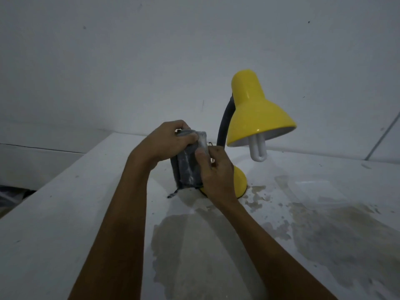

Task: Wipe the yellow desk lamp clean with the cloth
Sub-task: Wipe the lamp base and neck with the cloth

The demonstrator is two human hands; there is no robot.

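Just left of the yellow desk lamp (257, 109), our left hand (171, 141) and right hand (216, 172) both gripped the cloth (188, 167), readying it; next, we judged, it needed pressing onto the lamp.

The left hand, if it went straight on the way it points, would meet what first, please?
Gripping the cloth, the left hand points up and right; likely the yellow desk lamp's black neck first, though depth is unclear.
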